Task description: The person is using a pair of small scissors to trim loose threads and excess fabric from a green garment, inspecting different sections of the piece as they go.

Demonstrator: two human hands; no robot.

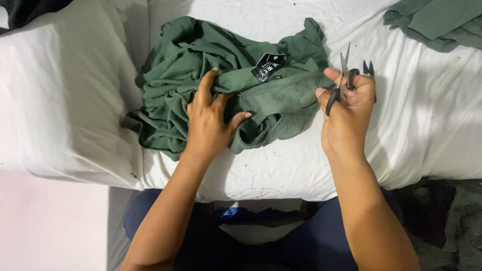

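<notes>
Two hands busy: left hand (208,120) spread flat on soft, limp green garment (226,85), centre frame; right hand (349,108) clasps scissors (341,80); grip bunched folds.

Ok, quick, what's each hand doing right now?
Left hand: open, fingers spread, pressing on the green garment.
Right hand: closed around small black-handled scissors, beside the garment's edge.

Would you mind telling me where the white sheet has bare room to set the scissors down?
The white sheet is bare right of the right hand, below the second green cloth. The far-left stretch is bare too. The middle is crowded: the green garment lies under the left hand.
</notes>
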